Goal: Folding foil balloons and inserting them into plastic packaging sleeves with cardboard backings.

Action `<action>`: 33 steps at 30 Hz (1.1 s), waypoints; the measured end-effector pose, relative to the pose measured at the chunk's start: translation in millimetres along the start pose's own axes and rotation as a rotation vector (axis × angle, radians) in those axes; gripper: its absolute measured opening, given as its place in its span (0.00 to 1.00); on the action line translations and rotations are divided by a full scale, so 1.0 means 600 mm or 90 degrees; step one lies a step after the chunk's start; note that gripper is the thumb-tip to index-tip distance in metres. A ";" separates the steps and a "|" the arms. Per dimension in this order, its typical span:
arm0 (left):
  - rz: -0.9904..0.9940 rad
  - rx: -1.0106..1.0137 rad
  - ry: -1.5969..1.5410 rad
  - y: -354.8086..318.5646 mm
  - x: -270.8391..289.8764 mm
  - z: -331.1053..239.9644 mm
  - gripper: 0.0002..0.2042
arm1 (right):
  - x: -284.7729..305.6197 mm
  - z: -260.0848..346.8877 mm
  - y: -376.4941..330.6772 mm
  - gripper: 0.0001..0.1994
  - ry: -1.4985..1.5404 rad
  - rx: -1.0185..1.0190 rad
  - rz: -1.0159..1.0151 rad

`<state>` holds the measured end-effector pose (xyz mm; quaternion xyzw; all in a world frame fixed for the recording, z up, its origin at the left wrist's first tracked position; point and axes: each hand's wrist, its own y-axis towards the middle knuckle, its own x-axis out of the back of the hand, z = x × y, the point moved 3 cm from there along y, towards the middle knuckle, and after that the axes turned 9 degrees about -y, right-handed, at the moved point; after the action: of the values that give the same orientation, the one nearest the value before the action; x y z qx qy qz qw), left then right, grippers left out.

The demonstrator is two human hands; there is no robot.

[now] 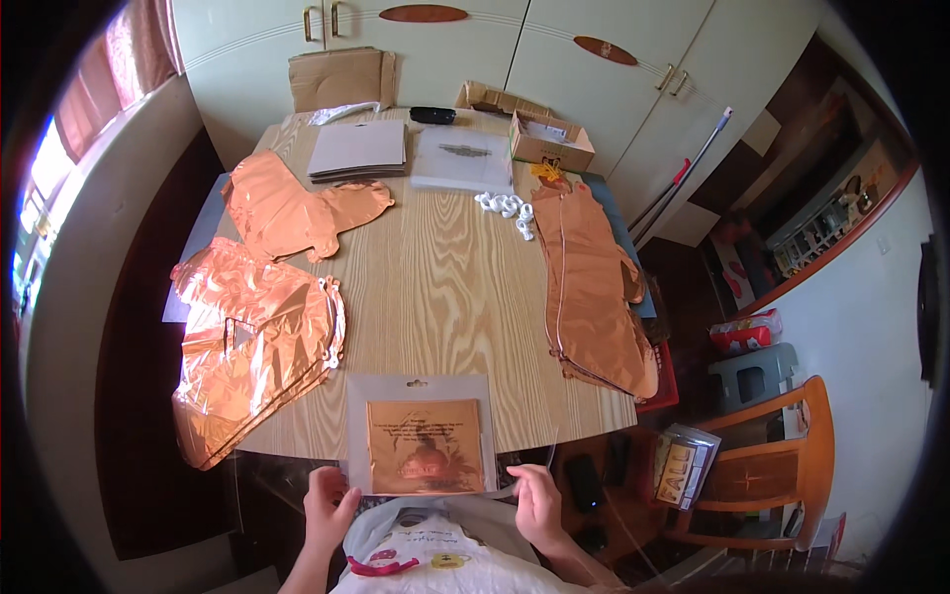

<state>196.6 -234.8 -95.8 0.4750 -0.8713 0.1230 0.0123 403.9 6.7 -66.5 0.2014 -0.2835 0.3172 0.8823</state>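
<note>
Clock face laid on tabletop. At six: flat clear-bordered packet with square copper-coloured panel [426,445], hang-hole on top, lower part past near edge. Left hand [332,507] at seven, right hand [537,507] at five, fingers curled by packet's lower corners; pinching or loose, cannot tell. Crinkled, glossy copper foil sheets [259,371] at nine; smoother copper foil stack [594,287] at three, overhanging edge. Pale wood-grain tabletop [435,287] gives room between. Dark lettering lines packet's panel.

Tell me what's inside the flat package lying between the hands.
Inside the flat package, a copper-coloured foil piece shows through the front, with dark print and reflections over it. Whatever lies behind the foil is covered and cannot be seen.
</note>
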 end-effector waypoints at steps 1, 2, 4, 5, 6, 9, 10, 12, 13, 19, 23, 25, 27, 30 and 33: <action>0.060 0.073 -0.140 0.013 0.002 0.033 0.17 | -0.010 -0.012 0.004 0.08 0.011 0.032 -0.036; 0.121 0.145 -0.279 0.021 0.000 0.051 0.17 | -0.030 -0.034 0.000 0.09 0.089 -0.033 0.021; 0.188 0.162 -0.315 0.033 -0.026 0.019 0.14 | -0.063 -0.065 -0.021 0.10 0.240 -0.162 0.134; 0.203 0.156 -0.348 0.038 -0.036 0.006 0.14 | -0.060 -0.046 -0.008 0.13 0.302 -0.175 0.125; 0.218 0.150 -0.380 0.041 -0.042 -0.002 0.13 | -0.053 -0.039 0.001 0.12 0.312 -0.146 0.110; 0.242 -0.054 -0.242 0.073 -0.027 -0.010 0.12 | -0.026 -0.016 0.038 0.10 0.311 -0.050 0.067; 0.238 -0.136 -0.196 0.088 -0.026 -0.027 0.11 | -0.014 -0.012 0.058 0.09 0.233 -0.007 0.043; 0.264 -0.263 -0.090 0.126 -0.034 -0.081 0.13 | 0.021 0.007 0.098 0.11 0.074 0.108 -0.009; 0.283 -0.287 -0.055 0.146 -0.040 -0.101 0.14 | 0.033 0.022 0.126 0.12 0.018 0.145 -0.007; 0.339 -0.269 -0.178 0.201 -0.074 -0.134 0.21 | 0.024 0.008 0.198 0.22 0.140 0.104 0.102; 0.353 -0.325 0.041 0.210 -0.082 -0.159 0.23 | 0.054 0.040 0.214 0.25 -0.081 0.242 0.041; 0.378 -0.269 -0.112 0.207 -0.102 -0.163 0.23 | 0.062 0.031 0.219 0.23 -0.011 0.295 0.012; 0.392 -0.250 -0.259 0.203 -0.120 -0.165 0.20 | 0.065 0.026 0.223 0.16 0.035 0.324 0.025; 0.497 -0.425 -0.120 0.194 -0.132 -0.190 0.17 | 0.074 0.035 0.215 0.13 0.154 0.467 0.038; 0.505 -0.523 -0.091 0.175 -0.150 -0.229 0.09 | 0.109 0.041 0.188 0.09 0.238 0.432 0.098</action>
<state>145.7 -75.3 4.0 0.0754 -0.9577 -0.2627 0.0894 360.5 103.6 13.3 0.3987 -0.0115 0.4891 0.7757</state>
